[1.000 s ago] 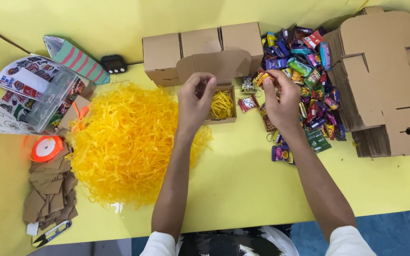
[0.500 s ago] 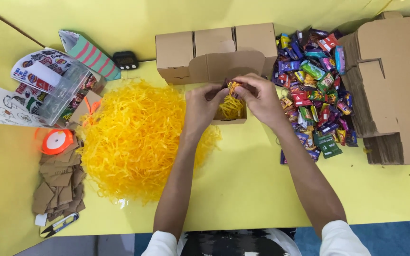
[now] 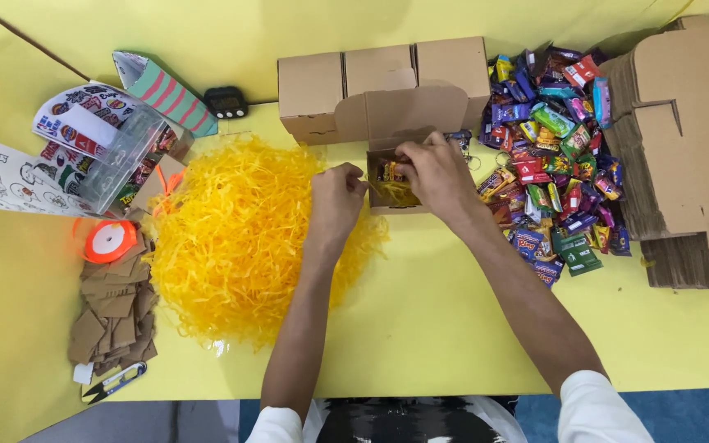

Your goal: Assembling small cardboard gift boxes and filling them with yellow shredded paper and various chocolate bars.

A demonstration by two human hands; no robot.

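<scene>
A small open cardboard box (image 3: 408, 115) stands at the middle of the yellow table (image 3: 420, 328), its lid tipped back. Yellow shredded paper and a few sweets lie inside. My right hand (image 3: 432, 168) reaches into the box from the right, fingers bent down on a small wrapped sweet. My left hand (image 3: 336, 193) rests against the box's left wall, fingers curled, beside the big heap of yellow shredded paper (image 3: 240, 234). A pile of bright wrapped sweets (image 3: 555, 156) lies just right of the box.
Three closed cardboard boxes (image 3: 346, 78) stand in a row behind the open one. Flat folded boxes (image 3: 691, 148) are stacked at the right. At the left lie sticker sheets in a clear box (image 3: 96, 148), an orange tape roll (image 3: 110, 240), brown card pieces (image 3: 112, 316), small snips (image 3: 115, 382).
My right hand came from the sweets pile to the open box and went down into it. My left hand dropped to the box's left side.
</scene>
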